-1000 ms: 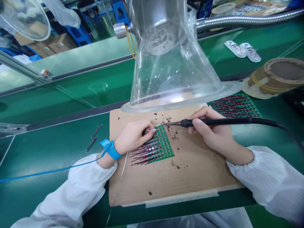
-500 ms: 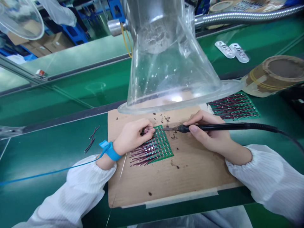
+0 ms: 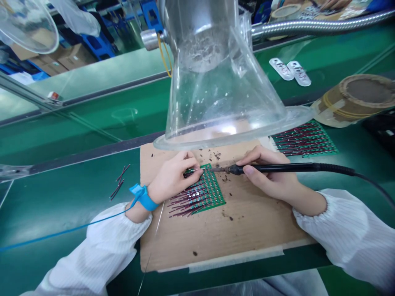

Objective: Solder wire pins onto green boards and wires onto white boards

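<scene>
A green circuit board [image 3: 216,190] lies on a brown cardboard sheet [image 3: 247,222], with rows of dark red wires [image 3: 185,202] sticking out to its left. My left hand [image 3: 180,172], wearing a blue wrist strap [image 3: 145,198], rests over the board's upper left and pinches a thin solder wire [image 3: 197,169]. My right hand [image 3: 267,168] is closed round the black handle of a soldering iron [image 3: 284,167]. Its tip points left and meets the board's upper part, close to the end of the solder. Fingers hide part of the wires.
A clear fume hood [image 3: 222,102] hangs low over the cardboard's far side. Another wired board [image 3: 321,139] and a taped cardboard roll [image 3: 342,98] stand to the right. Loose wires [image 3: 119,183] lie at left. Two white plastic pieces [image 3: 298,74] sit farther back, near a co-worker's hands [image 3: 335,4].
The soldering iron has shifted slightly left, its tip further over the board. The two white plastic pieces moved a little left. A co-worker's hands have appeared at the top right.
</scene>
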`<action>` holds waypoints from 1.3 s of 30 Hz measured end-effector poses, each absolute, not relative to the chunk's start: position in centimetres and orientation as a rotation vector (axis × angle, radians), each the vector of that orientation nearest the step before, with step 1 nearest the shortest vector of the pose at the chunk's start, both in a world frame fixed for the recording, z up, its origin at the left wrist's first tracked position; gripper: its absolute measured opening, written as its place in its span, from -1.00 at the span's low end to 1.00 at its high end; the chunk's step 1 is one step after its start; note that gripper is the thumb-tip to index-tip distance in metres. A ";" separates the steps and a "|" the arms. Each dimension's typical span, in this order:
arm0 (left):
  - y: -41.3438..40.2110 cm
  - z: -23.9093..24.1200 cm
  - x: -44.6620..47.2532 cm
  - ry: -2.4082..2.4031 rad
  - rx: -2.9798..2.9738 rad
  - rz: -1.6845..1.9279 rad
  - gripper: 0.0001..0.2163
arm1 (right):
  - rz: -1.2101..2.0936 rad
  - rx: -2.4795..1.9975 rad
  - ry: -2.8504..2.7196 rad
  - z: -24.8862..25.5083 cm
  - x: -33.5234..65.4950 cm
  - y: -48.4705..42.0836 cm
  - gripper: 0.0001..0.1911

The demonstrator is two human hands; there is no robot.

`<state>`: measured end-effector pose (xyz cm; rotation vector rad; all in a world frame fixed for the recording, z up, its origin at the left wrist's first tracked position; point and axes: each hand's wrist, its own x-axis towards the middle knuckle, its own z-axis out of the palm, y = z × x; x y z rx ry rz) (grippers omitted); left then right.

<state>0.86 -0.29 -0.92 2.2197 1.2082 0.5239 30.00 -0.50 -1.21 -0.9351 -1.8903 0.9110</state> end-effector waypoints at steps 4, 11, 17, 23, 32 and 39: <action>-0.3 -1.0 0.7 1.204 2.224 0.522 -0.85 | 0.904 -0.955 -1.900 -1.1 30.0 -0.5 -0.90; -0.2 -1.2 0.7 1.211 2.240 0.519 -0.87 | 0.855 -0.965 -1.929 -1.2 30.0 -0.4 -0.86; -0.4 -1.1 0.9 1.241 2.253 0.513 -0.88 | 0.848 -0.957 -1.941 -1.3 30.1 -0.4 -0.89; -0.4 -1.1 1.1 1.269 2.262 0.517 -0.87 | 0.848 -0.977 -1.944 -1.2 30.0 -0.3 -0.85; -0.3 -1.2 1.1 1.261 2.275 0.518 -0.86 | 0.864 -0.967 -1.952 -1.1 29.7 -0.2 -0.93; -0.3 -1.2 1.0 1.255 2.241 0.518 -0.86 | 0.838 -0.964 -2.021 -1.4 30.1 -0.4 -0.93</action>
